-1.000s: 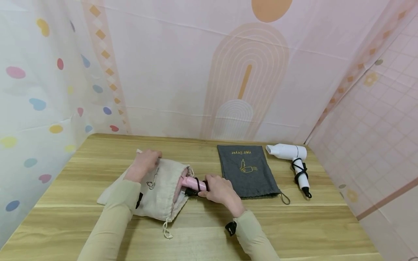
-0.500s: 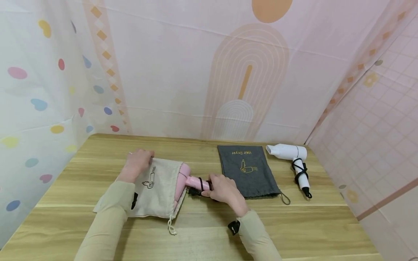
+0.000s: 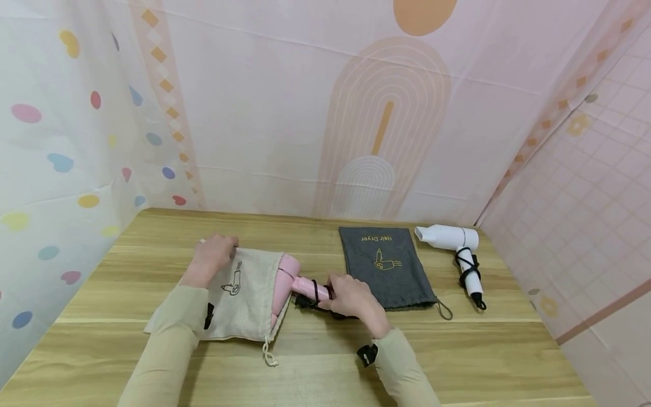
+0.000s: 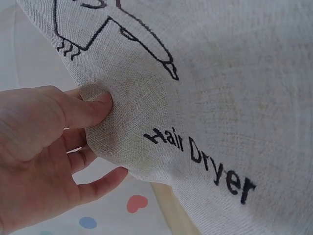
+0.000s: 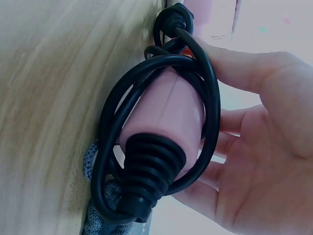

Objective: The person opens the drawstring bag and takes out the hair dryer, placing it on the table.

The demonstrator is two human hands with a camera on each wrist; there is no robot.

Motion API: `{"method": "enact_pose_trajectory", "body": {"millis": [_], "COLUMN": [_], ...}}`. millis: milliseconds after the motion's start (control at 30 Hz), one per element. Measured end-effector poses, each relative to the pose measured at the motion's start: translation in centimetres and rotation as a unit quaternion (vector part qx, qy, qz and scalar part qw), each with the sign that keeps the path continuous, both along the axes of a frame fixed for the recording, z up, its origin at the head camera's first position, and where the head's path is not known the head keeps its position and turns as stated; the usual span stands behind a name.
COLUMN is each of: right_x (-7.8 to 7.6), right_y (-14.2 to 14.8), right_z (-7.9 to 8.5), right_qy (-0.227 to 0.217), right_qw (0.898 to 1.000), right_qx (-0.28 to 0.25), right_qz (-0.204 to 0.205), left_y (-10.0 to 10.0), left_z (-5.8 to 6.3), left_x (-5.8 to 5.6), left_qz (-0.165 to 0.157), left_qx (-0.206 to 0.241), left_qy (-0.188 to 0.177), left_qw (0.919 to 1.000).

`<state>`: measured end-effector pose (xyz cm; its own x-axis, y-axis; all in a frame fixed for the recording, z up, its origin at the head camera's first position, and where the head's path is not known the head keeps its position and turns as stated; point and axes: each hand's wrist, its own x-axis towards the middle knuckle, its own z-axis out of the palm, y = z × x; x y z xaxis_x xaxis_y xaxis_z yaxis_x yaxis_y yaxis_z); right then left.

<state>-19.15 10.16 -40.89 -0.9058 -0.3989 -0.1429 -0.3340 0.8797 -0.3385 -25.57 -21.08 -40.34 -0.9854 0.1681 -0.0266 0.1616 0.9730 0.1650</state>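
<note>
A pink hair dryer (image 3: 286,288) lies with its barrel partly out of the mouth of a beige drawstring bag (image 3: 244,308); the bag hides the rest of the barrel. My right hand (image 3: 352,297) grips the dryer's handle (image 5: 161,112), which has a black cord (image 5: 210,107) wound around it. In the left wrist view my left hand (image 4: 54,147) pinches the edge of the beige bag (image 4: 205,93) between thumb and fingers, beside the printed "Hair Dryer" lettering. The bag's white cord (image 3: 268,351) trails onto the table at its near corner.
Behind my right hand a dark grey drawstring bag (image 3: 402,280) lies flat, printed with yellow lettering and a dryer. To its right rests a white hair dryer (image 3: 447,237) with a black cord around its handle. Patterned curtains (image 3: 264,113) border the wooden table (image 3: 458,362) behind and on both sides.
The bag has shifted left with my left hand, and the pink dryer's barrel has come into sight at its mouth. My right hand has moved slightly right, still holding the handle.
</note>
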Motion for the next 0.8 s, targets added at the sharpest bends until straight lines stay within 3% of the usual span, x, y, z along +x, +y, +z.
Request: {"method": "enact_pose_trajectory", "body": {"millis": [467,633,800], "right_x": [-0.3,-0.3,-0.4], "right_y": [-0.1,-0.3,-0.5], "right_z": [0.2,0.3,0.2], "right_qy": [-0.057,-0.057,-0.050], "right_qw": [0.998,0.998,0.998], "right_qx": [0.000,0.016,0.027], "right_qz": [-0.014,-0.013,-0.014], "left_y": [-0.3,0.0,1.4], "left_z": [0.0,-0.2,0.2], "left_x": [0.0,0.3,1.7], "left_qz": [-0.004,-0.004,0.037], "left_qx": [0.003,-0.001,0.018], "left_qy": [0.005,0.019,0.005], "left_qw": [1.0000,0.9998,0.9991]}}
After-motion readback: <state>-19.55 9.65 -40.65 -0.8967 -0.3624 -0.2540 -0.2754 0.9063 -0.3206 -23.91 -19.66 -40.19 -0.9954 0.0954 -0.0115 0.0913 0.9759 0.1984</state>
